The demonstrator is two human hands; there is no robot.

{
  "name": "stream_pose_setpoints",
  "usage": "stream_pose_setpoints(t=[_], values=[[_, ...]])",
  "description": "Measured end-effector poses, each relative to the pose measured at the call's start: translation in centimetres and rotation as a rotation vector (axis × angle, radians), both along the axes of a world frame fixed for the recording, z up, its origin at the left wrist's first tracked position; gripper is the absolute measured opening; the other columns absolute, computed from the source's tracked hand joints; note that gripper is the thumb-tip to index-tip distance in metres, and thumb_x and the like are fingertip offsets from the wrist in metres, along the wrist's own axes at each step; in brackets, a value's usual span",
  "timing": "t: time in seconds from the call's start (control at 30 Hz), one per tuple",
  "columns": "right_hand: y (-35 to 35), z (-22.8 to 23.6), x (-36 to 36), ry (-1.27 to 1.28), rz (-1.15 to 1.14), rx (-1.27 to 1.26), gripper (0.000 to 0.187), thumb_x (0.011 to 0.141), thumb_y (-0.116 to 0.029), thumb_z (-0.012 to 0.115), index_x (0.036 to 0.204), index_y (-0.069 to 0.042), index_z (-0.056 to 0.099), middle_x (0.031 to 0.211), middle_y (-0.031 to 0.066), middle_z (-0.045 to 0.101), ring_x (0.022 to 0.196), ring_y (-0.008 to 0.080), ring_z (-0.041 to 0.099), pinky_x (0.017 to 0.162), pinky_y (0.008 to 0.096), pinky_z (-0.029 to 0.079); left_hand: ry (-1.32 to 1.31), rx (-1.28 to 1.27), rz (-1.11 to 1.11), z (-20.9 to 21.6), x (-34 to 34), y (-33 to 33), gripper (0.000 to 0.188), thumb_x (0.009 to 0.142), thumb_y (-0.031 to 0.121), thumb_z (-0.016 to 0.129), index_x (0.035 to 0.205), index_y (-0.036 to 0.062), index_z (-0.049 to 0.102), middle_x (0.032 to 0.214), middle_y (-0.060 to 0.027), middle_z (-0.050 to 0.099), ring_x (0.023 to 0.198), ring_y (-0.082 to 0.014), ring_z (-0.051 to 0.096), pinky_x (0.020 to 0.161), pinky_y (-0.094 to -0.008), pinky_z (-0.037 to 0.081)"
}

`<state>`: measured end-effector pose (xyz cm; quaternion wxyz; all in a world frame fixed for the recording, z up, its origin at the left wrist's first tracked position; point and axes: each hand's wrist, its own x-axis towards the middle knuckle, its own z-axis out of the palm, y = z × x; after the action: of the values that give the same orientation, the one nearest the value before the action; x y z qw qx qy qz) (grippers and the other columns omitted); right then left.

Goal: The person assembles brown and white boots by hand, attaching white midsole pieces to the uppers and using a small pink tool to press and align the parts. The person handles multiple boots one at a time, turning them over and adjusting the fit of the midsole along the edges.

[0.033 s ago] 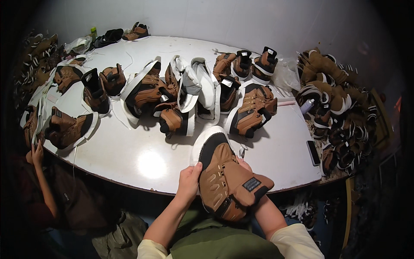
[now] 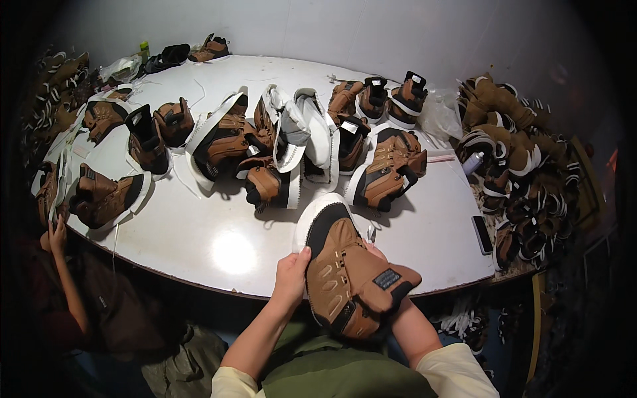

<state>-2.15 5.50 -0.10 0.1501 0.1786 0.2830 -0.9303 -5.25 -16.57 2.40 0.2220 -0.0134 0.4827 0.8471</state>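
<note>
A brown high-top boot (image 2: 332, 249) with a black toe cap and a white sole edge is held toe-up over the table's near edge. My left hand (image 2: 290, 275) grips the sole's left side, its thumb on the white rim. Behind the boot is my right hand (image 2: 375, 251), mostly hidden; only some fingers show at the right edge. Just above those fingers sticks out a small shiny metal tip (image 2: 371, 234), apparently of a tool in that hand, whose kind I cannot make out.
Several similar boots (image 2: 391, 166) stand or lie across the white table (image 2: 179, 235). Piled shoes (image 2: 511, 146) fill the right side, near a spray can (image 2: 472, 163) and a dark phone-like object (image 2: 482, 235). At left, another person's hand (image 2: 56, 235) touches a boot.
</note>
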Motion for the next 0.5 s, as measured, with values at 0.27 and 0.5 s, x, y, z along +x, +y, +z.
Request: stream_pose_setpoints(t=[0.27, 0.5], values=[[0.0, 0.3, 2.5, 0.298, -0.011, 0.189, 0.047, 0.1, -0.027, 0.033, 0.141, -0.004, 0.031, 0.138, 0.0133, 0.041, 0.123, 0.0265, 0.044, 0.107, 0.0387, 0.036, -0.15, 0.115, 0.137, 1.5, -3.0, 1.6, 0.032, 0.098, 0.024, 0.048, 0.1, -0.0074, 0.054, 0.094, -0.0171, 0.063, 0.078, -0.0223, 0.063, 0.07, -0.035, 0.054], [1.0, -0.3, 5.5, 0.02, -0.18, 0.533, 0.034, 0.096, -0.027, 0.044, 0.115, 0.0, 0.052, 0.107, 0.0082, 0.059, 0.097, 0.0192, 0.058, 0.084, 0.0326, 0.049, -0.28, 0.225, 0.083, 0.7, -4.4, 3.4, 0.037, 0.099, 0.025, 0.042, 0.112, -0.0092, 0.051, 0.105, -0.0205, 0.06, 0.091, -0.0279, 0.063, 0.078, -0.0397, 0.055]])
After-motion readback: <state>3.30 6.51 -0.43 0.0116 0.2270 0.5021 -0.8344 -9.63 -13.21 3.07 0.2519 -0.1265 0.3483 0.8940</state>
